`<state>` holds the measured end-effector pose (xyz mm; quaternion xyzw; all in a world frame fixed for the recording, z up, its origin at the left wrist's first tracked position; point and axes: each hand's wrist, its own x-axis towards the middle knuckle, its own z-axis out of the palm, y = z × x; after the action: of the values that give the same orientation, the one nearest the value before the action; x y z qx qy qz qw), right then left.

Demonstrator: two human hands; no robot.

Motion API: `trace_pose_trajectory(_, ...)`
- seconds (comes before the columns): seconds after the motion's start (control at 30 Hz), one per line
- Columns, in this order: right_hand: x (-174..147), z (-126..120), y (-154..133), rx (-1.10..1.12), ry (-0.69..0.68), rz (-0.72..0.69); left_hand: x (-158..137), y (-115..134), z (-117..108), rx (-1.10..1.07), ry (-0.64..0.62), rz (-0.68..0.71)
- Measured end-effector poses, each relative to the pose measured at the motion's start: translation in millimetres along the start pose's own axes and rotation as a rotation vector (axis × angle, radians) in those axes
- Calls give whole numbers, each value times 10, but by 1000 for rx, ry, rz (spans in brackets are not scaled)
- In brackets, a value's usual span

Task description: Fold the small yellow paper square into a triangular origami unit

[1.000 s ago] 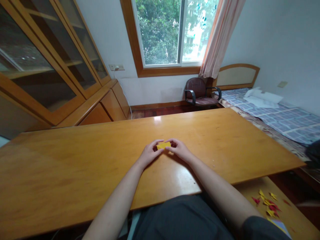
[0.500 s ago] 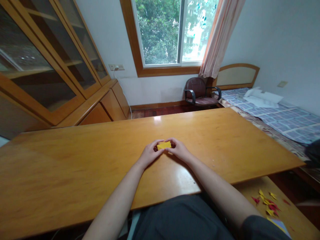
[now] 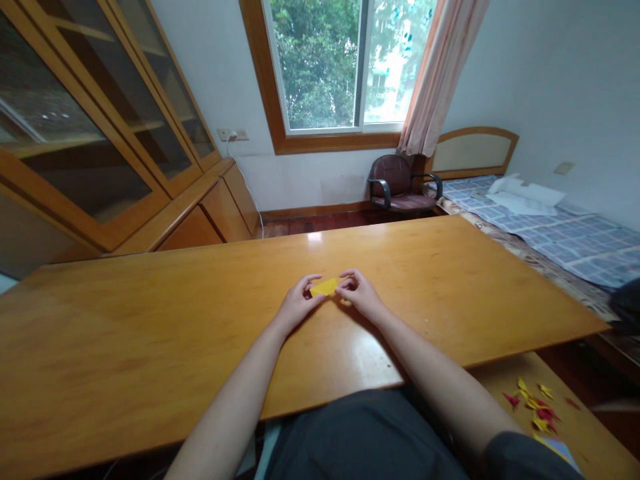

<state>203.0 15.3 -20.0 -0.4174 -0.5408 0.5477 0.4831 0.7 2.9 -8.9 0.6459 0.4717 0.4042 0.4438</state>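
A small piece of folded yellow paper (image 3: 324,288) is held between my two hands, above the middle of the wooden table (image 3: 200,320). My left hand (image 3: 299,300) pinches its left end, with the thumb along the near edge and the fingers behind. At the paper's right end, my right hand (image 3: 361,295) grips the corner between thumb and fingertips, its index finger raised. The paper's finer creases are too small to make out.
On a lower surface at right lie several red and yellow folded paper figures (image 3: 535,407) beside a stack of paper sheets (image 3: 560,450). Beyond the table stand an office chair (image 3: 397,183) and a bed (image 3: 575,233). A glass-door cabinet (image 3: 110,133) lines the left.
My right hand has shifted slightly to the right and its fingers have spread. The yellow paper has moved a little left and tilted, its right end now higher.
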Motion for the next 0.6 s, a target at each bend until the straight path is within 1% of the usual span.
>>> trace_pose_trajectory(0.13, 22, -41, 3, 39, 65, -22, 10, -22, -1, -27, 25, -7)
trace_pose_trajectory(0.2, 26, -45, 1, 31, 74, -39, 5, -27, 1, -27, 28, -3)
trace_pose_trajectory(0.3, 13, -23, -15, -10, 7, -21, -13, -16, 5, 34, 14, 12)
trace_pose_trajectory(0.47, -35, 16, -67, -232, -77, -43, -33, 23, 6, 202, -3, 53)
trace_pose_trajectory(0.6, -55, 16, -100, -217, -77, -23, -41, 39, 6, 136, -4, 36)
